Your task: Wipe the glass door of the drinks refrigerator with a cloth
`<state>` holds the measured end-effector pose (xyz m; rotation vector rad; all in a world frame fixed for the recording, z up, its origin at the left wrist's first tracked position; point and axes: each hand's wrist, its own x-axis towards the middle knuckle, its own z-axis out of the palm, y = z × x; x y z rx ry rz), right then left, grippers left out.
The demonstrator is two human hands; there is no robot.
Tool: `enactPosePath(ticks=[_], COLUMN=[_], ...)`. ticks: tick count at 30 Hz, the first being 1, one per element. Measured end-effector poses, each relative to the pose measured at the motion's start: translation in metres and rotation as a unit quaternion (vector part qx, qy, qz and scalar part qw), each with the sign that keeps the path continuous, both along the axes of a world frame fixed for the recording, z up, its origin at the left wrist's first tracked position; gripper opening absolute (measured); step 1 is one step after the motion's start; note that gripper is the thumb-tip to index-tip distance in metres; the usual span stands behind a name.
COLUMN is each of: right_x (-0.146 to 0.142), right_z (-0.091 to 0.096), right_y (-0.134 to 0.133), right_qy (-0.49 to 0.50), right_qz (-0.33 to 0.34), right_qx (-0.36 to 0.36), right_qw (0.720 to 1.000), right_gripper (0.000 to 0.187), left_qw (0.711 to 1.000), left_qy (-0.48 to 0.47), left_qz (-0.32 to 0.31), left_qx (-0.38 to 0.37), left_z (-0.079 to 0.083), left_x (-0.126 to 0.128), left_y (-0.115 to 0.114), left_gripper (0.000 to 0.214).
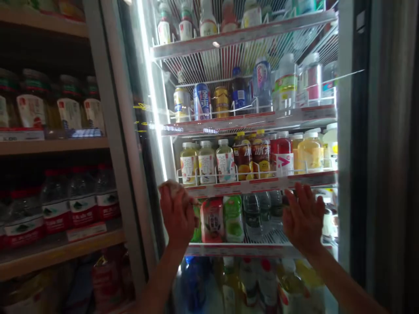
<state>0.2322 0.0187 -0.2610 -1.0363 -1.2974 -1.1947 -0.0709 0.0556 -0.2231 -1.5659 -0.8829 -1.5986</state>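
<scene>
I face an open drinks cooler with lit wire shelves [262,183]. My left hand [177,214] reaches into the left end of the lower shelf with its fingers curled. It sits against a green bottle [197,229] that it mostly hides, next to a red-labelled bottle [212,220] and a light green bottle [233,218]. I cannot tell whether the hand grips the green bottle. My right hand [303,218] is raised at the right end of the same shelf, fingers stretched upward and holding nothing, near clear water bottles [258,211].
The cooler's glass door [140,131] stands open at the left. The upper shelves hold tea bottles [207,162], juice bottles [309,150] and cans [202,101]. A wooden shelf unit [55,146] at far left carries water bottles. A dark cooler frame [360,152] stands on the right.
</scene>
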Motion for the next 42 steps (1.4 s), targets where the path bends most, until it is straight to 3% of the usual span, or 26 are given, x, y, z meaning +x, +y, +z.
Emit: enactPosePath(ticks=[2, 5, 7, 10, 13, 15, 20, 23, 27, 29, 32, 35, 38, 40, 42], right_x=[-0.002, -0.001, 0.001, 0.004, 0.004, 0.002, 0.003, 0.003, -0.009, -0.017, -0.019, -0.009, -0.003, -0.004, -0.008], right_z=[0.0, 0.0, 0.001, 0.001, 0.0, -0.001, -0.004, -0.006, -0.007, -0.007, -0.008, -0.008, -0.01, -0.012, -0.013], right_y=[-0.001, -0.003, -0.004, -0.003, 0.0, 0.003, 0.002, -0.002, -0.001, 0.002, 0.003, -0.002, -0.005, -0.004, -0.002], right_qy=[0.014, 0.022, 0.01, -0.004, -0.015, -0.011, 0.01, 0.016, 0.034, 0.056, 0.058, 0.022, 0.006, 0.021, 0.042], right_qz=[0.013, 0.03, 0.024, 0.005, -0.008, -0.011, -0.009, -0.005, -0.008, -0.005, -0.012, -0.017, -0.011, -0.006, -0.002], right_qx=[-0.007, -0.016, -0.02, -0.016, 0.01, 0.014, -0.001, -0.038, -0.03, -0.018, -0.012, -0.024, -0.042, -0.045, -0.038], right_qw=[1.0, 0.999, 0.999, 1.0, 1.0, 1.0, 1.0, 0.999, 0.999, 0.998, 0.998, 0.999, 0.999, 0.999, 0.998], right_gripper=[0.063, 0.061, 0.06, 0.058, 0.058, 0.058, 0.055, 0.054, 0.057, 0.06, 0.061, 0.059, 0.059, 0.059, 0.06], left_qw=[0.999, 0.985, 0.973, 0.984, 1.0, 1.0, 0.979, 0.972, 0.986, 0.986, 0.958, 0.915, 0.941, 0.97, 0.987], left_qy=[0.017, 0.14, 0.203, 0.16, 0.001, -0.027, 0.202, 0.236, 0.116, 0.114, 0.287, 0.403, 0.337, 0.238, 0.143], left_qz=[-0.035, -0.1, -0.112, -0.078, -0.007, 0.012, -0.028, 0.004, 0.104, 0.105, 0.029, -0.009, 0.015, 0.047, 0.063], left_qx=[0.0, 0.001, 0.01, 0.009, 0.007, 0.005, 0.024, 0.01, -0.057, -0.065, -0.009, 0.023, -0.011, -0.034, -0.041], left_z=[-0.005, -0.023, -0.033, -0.039, -0.041, -0.048, -0.082, -0.103, -0.121, -0.13, -0.142, -0.142, -0.128, -0.116, -0.108], left_x=[0.01, 0.053, 0.065, 0.032, -0.012, -0.012, 0.044, 0.017, -0.039, -0.033, 0.004, 0.013, -0.027, -0.059, -0.072], left_y=[-0.006, -0.018, -0.021, -0.015, -0.005, -0.005, -0.016, -0.018, -0.021, -0.025, -0.03, -0.028, -0.02, -0.015, -0.013], left_gripper=[0.034, 0.022, 0.013, 0.018, 0.05, 0.063, 0.057, 0.054, 0.064, 0.063, 0.052, 0.045, 0.051, 0.06, 0.069])
